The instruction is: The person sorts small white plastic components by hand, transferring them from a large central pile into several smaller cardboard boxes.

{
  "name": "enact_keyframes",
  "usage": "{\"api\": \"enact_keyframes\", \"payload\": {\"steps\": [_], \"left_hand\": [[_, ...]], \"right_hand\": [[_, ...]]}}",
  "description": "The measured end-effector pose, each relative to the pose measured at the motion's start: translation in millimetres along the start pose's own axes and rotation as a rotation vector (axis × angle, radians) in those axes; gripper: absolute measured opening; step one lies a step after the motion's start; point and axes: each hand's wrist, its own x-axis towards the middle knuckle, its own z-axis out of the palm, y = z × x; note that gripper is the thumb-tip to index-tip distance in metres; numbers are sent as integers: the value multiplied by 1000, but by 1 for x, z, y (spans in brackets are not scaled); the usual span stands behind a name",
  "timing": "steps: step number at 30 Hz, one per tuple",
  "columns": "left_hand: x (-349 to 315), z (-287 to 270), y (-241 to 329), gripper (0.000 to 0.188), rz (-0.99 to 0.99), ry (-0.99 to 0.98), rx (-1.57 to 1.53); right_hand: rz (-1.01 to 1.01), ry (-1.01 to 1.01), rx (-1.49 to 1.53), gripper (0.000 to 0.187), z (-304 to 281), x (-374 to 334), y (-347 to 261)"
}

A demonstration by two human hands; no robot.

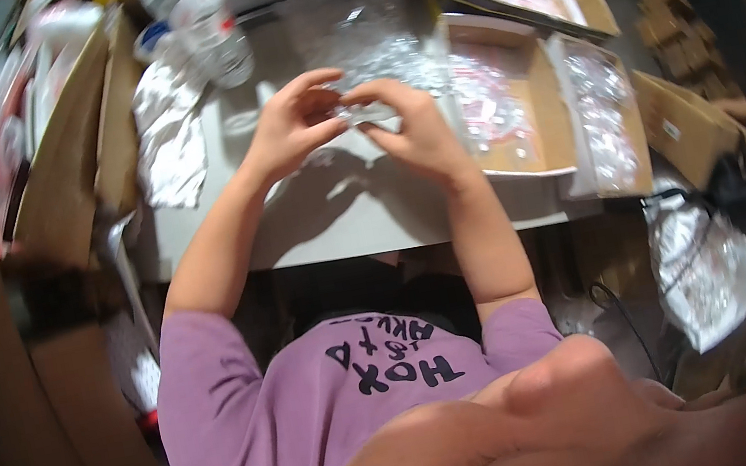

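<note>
Above the white table (294, 237), my two hands meet at a small clear plastic piece (371, 113). My right hand (414, 126) pinches it between thumb and fingers. The thumb and curled fingers of my left hand (287, 130) close on its left side, while the index finger is raised above. The piece's exact kind is too blurred to tell. Just beyond my hands lies a heap of clear plastic pieces (392, 55) in a transparent bag or tray.
Open cartons of clear parts (550, 107) line the right. A clear bottle (220, 45) and white crumpled cloth (168, 134) sit left of my hands. Tall cardboard boxes (59, 149) stand at the left edge. A white plastic bag (705, 274) hangs or lies below the table's right end.
</note>
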Motion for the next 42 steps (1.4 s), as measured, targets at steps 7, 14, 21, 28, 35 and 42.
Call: {"api": "enact_keyframes", "payload": {"steps": [7, 14, 21, 28, 35, 42], "left_hand": [[-8, -1, 5, 62, -10, 13, -133], [-11, 2, 7, 70, -12, -88, -226], [-8, 2, 5, 67, -37, -55, -54], [-5, -4, -8, 26, -102, -29, -143], [-7, -5, -7, 20, -141, -13, -68], [-7, -3, -2, 18, -127, -27, -116]], "right_hand": [[38, -2, 33, 31, 7, 2, -4], [40, -3, -3, 27, 9, 0, -5], [225, 106, 439, 18, 7, -2, 8], [277, 59, 467, 14, 5, -1, 7], [239, -19, 369, 18, 10, -2, 9], [196, -16, 274, 22, 9, -2, 6]]}}
